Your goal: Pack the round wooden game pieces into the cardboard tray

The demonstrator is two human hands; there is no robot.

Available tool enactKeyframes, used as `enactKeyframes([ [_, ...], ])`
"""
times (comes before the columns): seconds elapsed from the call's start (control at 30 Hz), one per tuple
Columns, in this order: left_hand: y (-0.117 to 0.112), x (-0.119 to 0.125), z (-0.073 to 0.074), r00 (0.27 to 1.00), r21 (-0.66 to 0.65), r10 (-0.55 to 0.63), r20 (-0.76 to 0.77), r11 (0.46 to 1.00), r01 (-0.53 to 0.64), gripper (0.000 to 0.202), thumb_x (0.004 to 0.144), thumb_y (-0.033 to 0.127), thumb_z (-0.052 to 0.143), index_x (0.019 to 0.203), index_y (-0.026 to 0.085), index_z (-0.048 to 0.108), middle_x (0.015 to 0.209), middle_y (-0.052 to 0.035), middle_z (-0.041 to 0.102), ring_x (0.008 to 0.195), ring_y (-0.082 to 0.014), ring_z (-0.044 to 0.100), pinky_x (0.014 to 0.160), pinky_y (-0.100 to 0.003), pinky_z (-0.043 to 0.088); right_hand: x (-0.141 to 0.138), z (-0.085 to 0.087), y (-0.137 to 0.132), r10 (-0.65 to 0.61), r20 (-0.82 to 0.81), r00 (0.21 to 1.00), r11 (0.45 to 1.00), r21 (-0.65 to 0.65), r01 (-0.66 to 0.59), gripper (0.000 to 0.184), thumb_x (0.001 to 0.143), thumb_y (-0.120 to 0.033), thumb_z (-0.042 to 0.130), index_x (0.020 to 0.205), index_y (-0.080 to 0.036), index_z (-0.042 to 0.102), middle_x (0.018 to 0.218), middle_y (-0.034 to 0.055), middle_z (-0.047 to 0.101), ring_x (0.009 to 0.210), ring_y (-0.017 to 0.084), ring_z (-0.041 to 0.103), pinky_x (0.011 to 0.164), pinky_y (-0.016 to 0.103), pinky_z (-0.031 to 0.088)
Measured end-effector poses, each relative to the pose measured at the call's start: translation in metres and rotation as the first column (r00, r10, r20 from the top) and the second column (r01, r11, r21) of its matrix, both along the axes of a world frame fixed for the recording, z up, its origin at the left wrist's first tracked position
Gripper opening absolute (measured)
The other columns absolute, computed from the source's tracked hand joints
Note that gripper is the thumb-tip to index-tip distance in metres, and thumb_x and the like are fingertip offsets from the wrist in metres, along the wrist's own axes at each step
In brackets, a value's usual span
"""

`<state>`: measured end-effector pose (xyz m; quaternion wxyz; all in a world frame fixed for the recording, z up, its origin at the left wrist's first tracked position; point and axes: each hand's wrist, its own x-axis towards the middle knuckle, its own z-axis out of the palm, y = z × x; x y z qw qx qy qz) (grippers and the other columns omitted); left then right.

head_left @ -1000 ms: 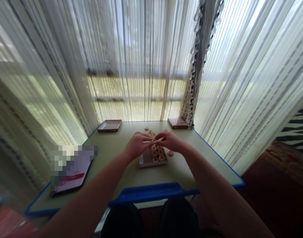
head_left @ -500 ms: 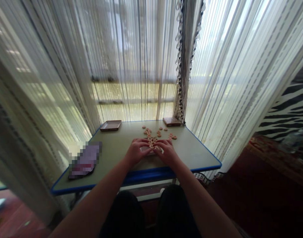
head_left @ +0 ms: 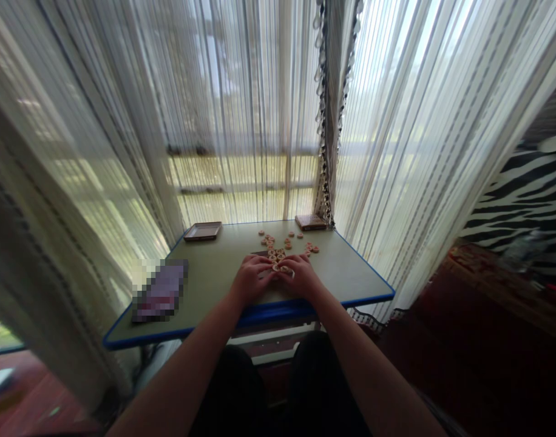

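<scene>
**Hands Together Over the Round Pieces**

Head view. Held the left hand and the right hand palm-down on the table, just inside its blue near edge, with fingers curled and fingertips nearly meeting. Could not tell whether either hand pinched a piece or merely covered one, as the spot was too small and hidden by the knuckles. Found the round wooden pieces clustered right at the fingertips and strewn beyond them toward the window.

Judged the step in hand as gathering or sorting these pieces at the middle of the table. Judged that a next move would call for a fine fingertip pinch on a single disc, without nudging the neighbours touching it.

Saw a shallow tray at the far left corner, its contents too small to tell. Saw a flat box at the far right, just beside the curtain, with nothing of its inside on show. Could not make out any container beneath the hands. Noted a blurred-out flat item at the left edge, well apart from both hands.
</scene>
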<state>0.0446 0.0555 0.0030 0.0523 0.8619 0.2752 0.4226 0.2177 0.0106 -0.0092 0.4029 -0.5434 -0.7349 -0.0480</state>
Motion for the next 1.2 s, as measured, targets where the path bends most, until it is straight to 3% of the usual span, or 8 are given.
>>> enactKeyframes([
  [0.23, -0.0059, -0.0017, 0.001, 0.999, 0.042, 0.035, -0.037, 0.999, -0.033, 0.025, 0.072, 0.026, 0.061, 0.095, 0.019, 0.067, 0.096, -0.0069, 0.063, 0.093, -0.0209, 0.052, 0.087, -0.037, 0.042, 0.0012, 0.0003, 0.0022, -0.009, -0.031, 0.999, 0.999, -0.042, 0.007, 0.027, 0.069, -0.043, 0.064, 0.085, -0.022, 0.068, 0.094, 0.0045, 0.062, 0.092, 0.019, 0.049, 0.087, 0.033, 0.035],
  [0.83, -0.003, -0.0019, -0.0008, 0.995, -0.039, 0.065, -0.07, 0.997, -0.068, 0.021, 0.078, 0.03, 0.055, 0.088, 0.019, 0.068, 0.084, -0.0053, 0.069, 0.083, -0.0189, 0.056, 0.081, -0.034, 0.044, 0.0033, -0.0036, 0.0073, -0.051, 0.024, 0.998, 0.995, -0.09, 0.053, 0.029, 0.07, -0.045, 0.062, 0.089, -0.025, 0.068, 0.1, 0.005, 0.057, 0.096, 0.02, 0.047, 0.09, 0.035, 0.031],
  [1.2, -0.0029, -0.003, -0.0005, 0.992, -0.002, 0.065, -0.104, 0.998, -0.065, 0.017, 0.076, 0.026, 0.055, 0.079, 0.02, 0.07, 0.081, -0.0043, 0.067, 0.081, -0.0185, 0.054, 0.079, -0.034, 0.044, 0.0021, -0.0017, 0.0054, -0.042, 0.017, 0.999, 0.991, -0.127, 0.044, 0.028, 0.07, -0.041, 0.063, 0.092, -0.025, 0.067, 0.102, 0.0056, 0.055, 0.098, 0.02, 0.045, 0.09, 0.035, 0.03],
])
